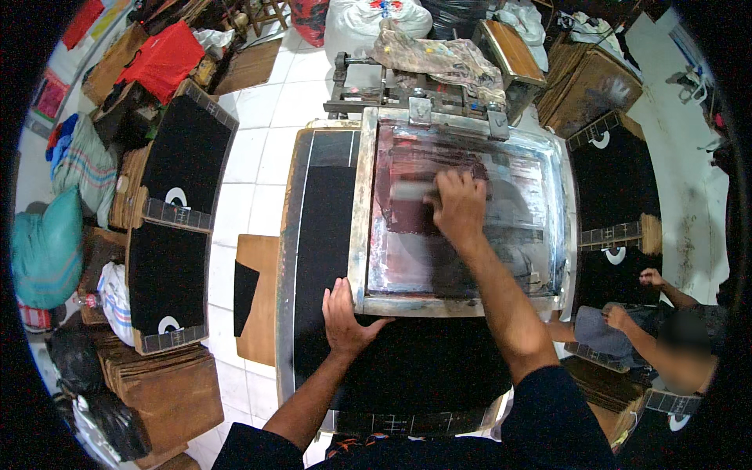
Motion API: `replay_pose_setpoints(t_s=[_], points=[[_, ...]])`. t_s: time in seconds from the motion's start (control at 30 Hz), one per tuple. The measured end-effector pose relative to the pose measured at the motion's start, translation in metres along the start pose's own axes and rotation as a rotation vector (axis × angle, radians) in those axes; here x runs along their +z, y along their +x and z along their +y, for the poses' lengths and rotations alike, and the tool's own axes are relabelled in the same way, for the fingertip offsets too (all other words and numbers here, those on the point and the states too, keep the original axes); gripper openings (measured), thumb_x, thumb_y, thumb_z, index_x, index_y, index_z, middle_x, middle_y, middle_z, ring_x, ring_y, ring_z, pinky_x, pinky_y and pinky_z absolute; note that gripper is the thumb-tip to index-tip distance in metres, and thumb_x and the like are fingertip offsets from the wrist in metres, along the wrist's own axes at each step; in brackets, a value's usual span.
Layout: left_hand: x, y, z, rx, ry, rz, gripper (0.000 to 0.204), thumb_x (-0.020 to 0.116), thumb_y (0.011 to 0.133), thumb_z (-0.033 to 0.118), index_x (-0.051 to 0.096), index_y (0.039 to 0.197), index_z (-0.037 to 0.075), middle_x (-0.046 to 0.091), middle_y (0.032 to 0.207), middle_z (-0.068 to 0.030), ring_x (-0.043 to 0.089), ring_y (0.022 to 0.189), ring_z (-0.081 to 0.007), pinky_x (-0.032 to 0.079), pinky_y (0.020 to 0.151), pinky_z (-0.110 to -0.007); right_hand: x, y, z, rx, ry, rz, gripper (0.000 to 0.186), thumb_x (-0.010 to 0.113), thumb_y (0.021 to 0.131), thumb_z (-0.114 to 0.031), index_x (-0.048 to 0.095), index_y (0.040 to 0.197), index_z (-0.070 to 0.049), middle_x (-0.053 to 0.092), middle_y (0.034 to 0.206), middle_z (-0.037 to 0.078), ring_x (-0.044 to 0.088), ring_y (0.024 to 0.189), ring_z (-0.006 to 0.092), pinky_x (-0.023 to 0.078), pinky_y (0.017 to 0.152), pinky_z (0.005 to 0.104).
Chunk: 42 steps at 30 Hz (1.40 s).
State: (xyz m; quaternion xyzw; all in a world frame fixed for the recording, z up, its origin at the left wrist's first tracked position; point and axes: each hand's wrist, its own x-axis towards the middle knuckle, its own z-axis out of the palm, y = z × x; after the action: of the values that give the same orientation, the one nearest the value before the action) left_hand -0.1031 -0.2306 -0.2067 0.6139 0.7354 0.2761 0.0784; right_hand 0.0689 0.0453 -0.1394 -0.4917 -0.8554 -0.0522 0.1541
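Observation:
A screen-printing frame [359, 211], its wood stained with paint, lies over black fabric [423, 360] on a long board [287, 313]. My right hand [460, 205] is closed on a pale squeegee [413, 191], which is blurred, above the dark red ink [403, 215] on the mesh [513, 215]. At the frame's near left corner, my left hand [348, 323] touches the wood with fingers stretched up and the thumb spread along the near edge. Two metal hinge clamps [420, 111] hold the frame's far side.
A stained rag [439, 59] drapes over the metal rig behind. Boards with black printed fabric [168, 282] line the left; more [615, 180] stand right. Another person [666, 337] sits at lower right. A brown board [257, 298] with a black piece lies on white floor tiles.

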Motion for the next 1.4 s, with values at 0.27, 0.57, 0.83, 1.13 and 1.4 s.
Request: replay_pose_setpoints(t_s=[0.27, 0.57, 0.83, 1.13, 1.4], points=[[0.003, -0.001, -0.004, -0.004, 0.026, -0.010, 0.126, 0.094, 0.063, 0.053, 0.028, 0.154, -0.005, 0.042, 0.152, -0.0252, 0.038, 0.147, -0.0395, 0.026, 0.123, -0.059, 0.016, 0.057, 0.023, -0.013, 0.029, 0.021, 0.048, 0.086, 0.067, -0.021, 0.065, 0.109, -0.013, 0.066, 0.108, 0.006, 0.062, 0.106, 0.0290, 0.045, 0.088, 0.0480], [0.006, -0.003, -0.003, -0.014, 0.091, -0.058, 0.120, 0.091, 0.072, 0.051, 0.025, 0.155, -0.004, 0.040, 0.150, -0.0259, 0.035, 0.148, -0.0396, 0.026, 0.123, -0.061, 0.022, 0.051, 0.015, 0.002, -0.009, 0.049, 0.043, 0.086, 0.072, -0.028, 0.063, 0.105, -0.013, 0.064, 0.103, 0.005, 0.061, 0.104, 0.0279, 0.046, 0.087, 0.0460], [0.004, 0.001, -0.002, -0.045, -0.032, -0.032, 0.128, 0.093, 0.068, 0.052, 0.021, 0.156, -0.008, 0.035, 0.156, -0.0302, 0.029, 0.152, -0.0428, 0.020, 0.124, -0.063, -0.018, -0.059, -0.015, 0.018, 0.045, -0.003, 0.051, 0.086, 0.063, -0.017, 0.063, 0.108, -0.015, 0.061, 0.104, 0.005, 0.059, 0.101, 0.0285, 0.044, 0.093, 0.0465], [0.001, 0.003, 0.009, -0.201, -0.398, 0.059, 0.127, 0.101, 0.056, 0.027, 0.032, 0.157, -0.007, 0.046, 0.156, -0.0271, 0.049, 0.143, -0.0392, 0.025, 0.123, -0.058, -0.011, -0.049, -0.007, 0.047, 0.074, 0.147, 0.032, 0.078, 0.075, -0.009, 0.067, 0.105, -0.015, 0.064, 0.096, 0.005, 0.060, 0.099, 0.0287, 0.041, 0.095, 0.0459], [-0.012, 0.009, 0.022, -0.159, -0.546, 0.149, 0.127, 0.100, 0.057, 0.009, 0.027, 0.160, -0.004, 0.059, 0.142, -0.0242, 0.061, 0.128, -0.0310, 0.049, 0.108, -0.038, -0.036, -0.009, 0.015, 0.008, 0.192, -0.094, 0.044, 0.084, 0.075, -0.020, 0.067, 0.114, -0.014, 0.069, 0.109, 0.007, 0.061, 0.106, 0.0310, 0.042, 0.092, 0.0481]])
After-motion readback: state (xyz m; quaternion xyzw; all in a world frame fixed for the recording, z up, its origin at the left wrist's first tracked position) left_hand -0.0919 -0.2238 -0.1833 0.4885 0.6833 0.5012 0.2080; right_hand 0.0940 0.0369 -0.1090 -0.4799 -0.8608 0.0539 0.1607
